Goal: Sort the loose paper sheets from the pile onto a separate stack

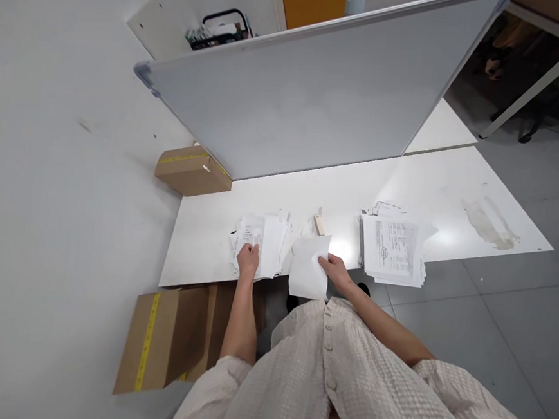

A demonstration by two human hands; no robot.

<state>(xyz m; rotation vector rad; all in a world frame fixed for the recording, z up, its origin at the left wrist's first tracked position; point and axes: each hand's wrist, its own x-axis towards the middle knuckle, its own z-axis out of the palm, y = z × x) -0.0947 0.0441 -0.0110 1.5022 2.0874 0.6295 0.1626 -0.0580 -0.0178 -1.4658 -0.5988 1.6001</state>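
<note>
White tabletop, set against a pale wall on a grey tiled floor, was viewed from above by the head camera. A large whiteboard leaned across the far part of the table, its lower edge resting on the surface. The left hand lay on a loose pile of slips near the front edge of the table, fingers bent down onto the topmost printed slip; whether they pinched it or merely pressed it could not be told. The right hand gripped a blank sheet by its right margin, thumb and fingers closed on the paper, and the sheet hung partly over the table's front edge, just beside the pile. A small tan block lay on the table just behind the sheet. To the right, apart from both hands, sat a stack of printed forms, its edges untidy and its front corner overhanging the table. A cardboard box with yellow tape stood at the far left corner of the table, touching the whiteboard's lower edge. A larger carton, also taped in yellow, stood on the floor under the left arm. A black wire basket appeared behind the whiteboard, and an office chair stood at upper right. The person wore a pale checked blouse.
</note>
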